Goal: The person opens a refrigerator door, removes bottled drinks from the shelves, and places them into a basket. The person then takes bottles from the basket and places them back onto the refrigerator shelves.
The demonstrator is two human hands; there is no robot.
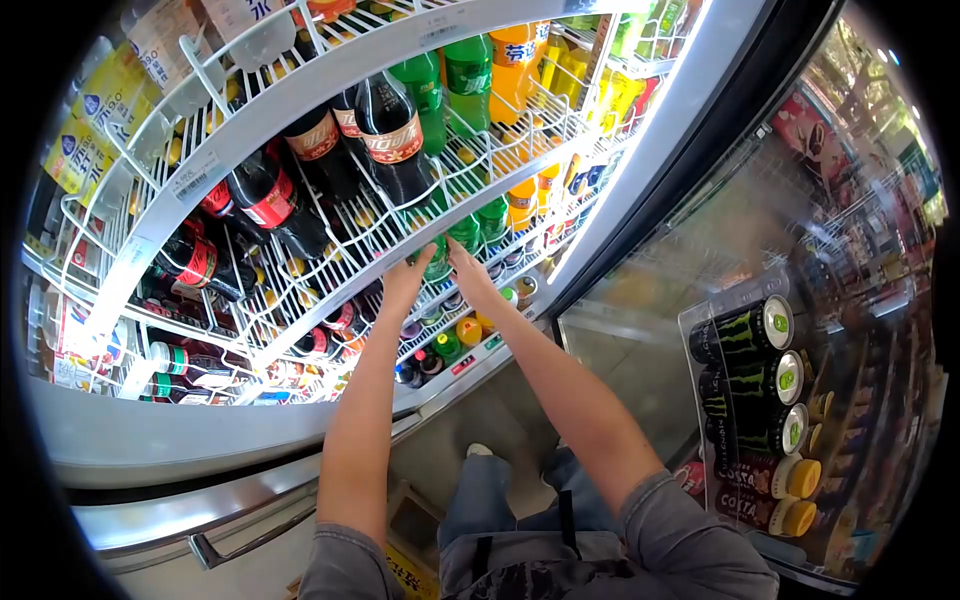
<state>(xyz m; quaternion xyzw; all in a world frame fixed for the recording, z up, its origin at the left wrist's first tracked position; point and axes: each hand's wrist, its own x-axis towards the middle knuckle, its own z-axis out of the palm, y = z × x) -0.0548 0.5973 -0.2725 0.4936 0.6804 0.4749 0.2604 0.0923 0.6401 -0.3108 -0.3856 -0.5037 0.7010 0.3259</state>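
Note:
Both my hands reach into an open drinks cooler, below the front edge of a white wire shelf (300, 310). A green soda bottle (437, 262) stands between them, its top hidden by the shelf edge. My left hand (404, 280) grips its left side, and my right hand (470, 274) holds its right side with the fingers partly hidden. More green bottles (490, 218) stand just behind to the right. On the shelf above are dark cola bottles (388, 135), green bottles (468, 80) and orange soda bottles (512, 75).
The glass door (640, 330) is swung open at right; its rack holds black Monster cans (745, 380) and Costa bottles (765, 475). Yellow packs (85, 140) are at the upper left. A metal door handle (250, 540) sits at lower left, and a yellow-marked box (410, 575) near my legs.

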